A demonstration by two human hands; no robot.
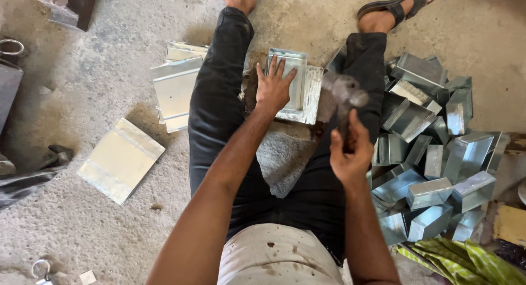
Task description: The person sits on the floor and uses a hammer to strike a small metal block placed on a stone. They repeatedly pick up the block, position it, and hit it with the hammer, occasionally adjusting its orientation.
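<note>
I sit on the floor with my legs spread. My left hand (272, 87) lies flat, fingers apart, pressing a small folded sheet-metal tray (290, 77) onto a light block (309, 99) between my legs. My right hand (350, 148) is closed round the handle of a hammer (344, 90), whose blurred metal head hangs raised just right of the tray.
A heap of folded galvanised metal boxes (433, 148) lies at my right. Flat metal sheets (175, 85) are stacked left of my left leg, and another sheet (120, 159) lies further left. Dark objects (68, 6) sit at the top left. Yellow-green cloth (466, 260) lies at the bottom right.
</note>
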